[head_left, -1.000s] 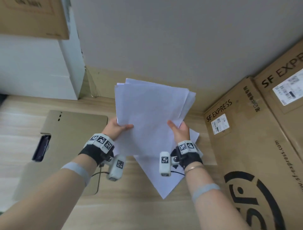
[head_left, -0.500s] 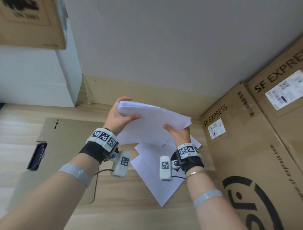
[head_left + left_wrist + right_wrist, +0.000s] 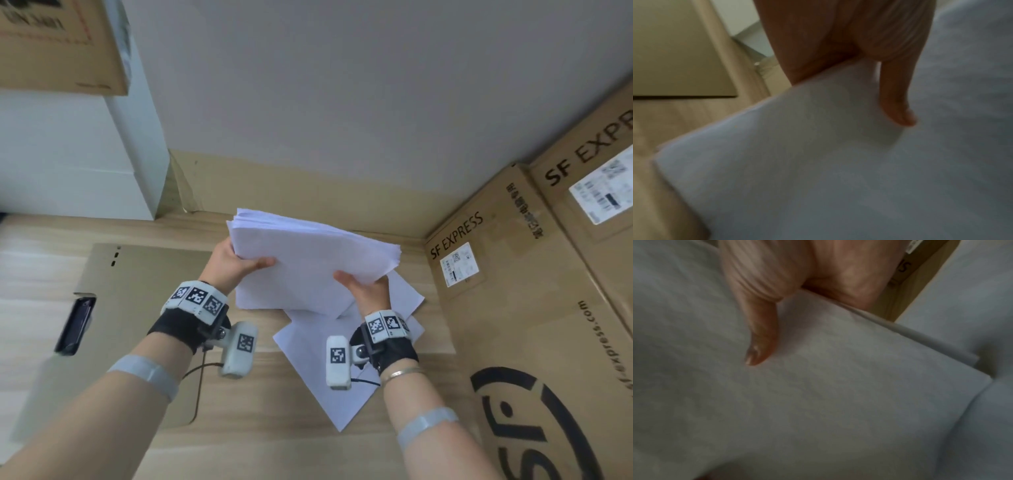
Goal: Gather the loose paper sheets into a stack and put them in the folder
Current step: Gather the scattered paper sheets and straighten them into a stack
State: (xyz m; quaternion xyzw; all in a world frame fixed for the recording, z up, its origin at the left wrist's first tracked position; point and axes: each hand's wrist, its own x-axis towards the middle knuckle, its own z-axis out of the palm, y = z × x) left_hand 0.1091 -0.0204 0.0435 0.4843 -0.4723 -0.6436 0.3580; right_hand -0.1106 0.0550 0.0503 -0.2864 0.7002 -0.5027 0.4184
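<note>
Both hands hold a stack of white paper sheets (image 3: 308,260) above the wooden table. My left hand (image 3: 236,263) grips its left edge, thumb on top (image 3: 898,100) and fingers hidden underneath. At the right edge my right hand (image 3: 363,287) grips the same stack (image 3: 818,386) with its thumb on top (image 3: 760,337). The stack (image 3: 818,162) is tilted, far edge higher, and its sheets are roughly aligned. A few loose sheets (image 3: 322,370) lie on the table under the hands. The tan folder (image 3: 116,325) lies flat at the left, with a dark clip (image 3: 73,325) at its left edge.
Large SF Express cardboard boxes (image 3: 534,325) stand along the right side. A white box (image 3: 68,154) and a cardboard box (image 3: 58,44) sit at the back left. A grey wall (image 3: 342,85) closes the back. Bare wooden table (image 3: 257,445) lies near me.
The stack has gone from upright to nearly flat, and its sheets have been squared together. Both hands keep their grip and have shifted slightly away from me.
</note>
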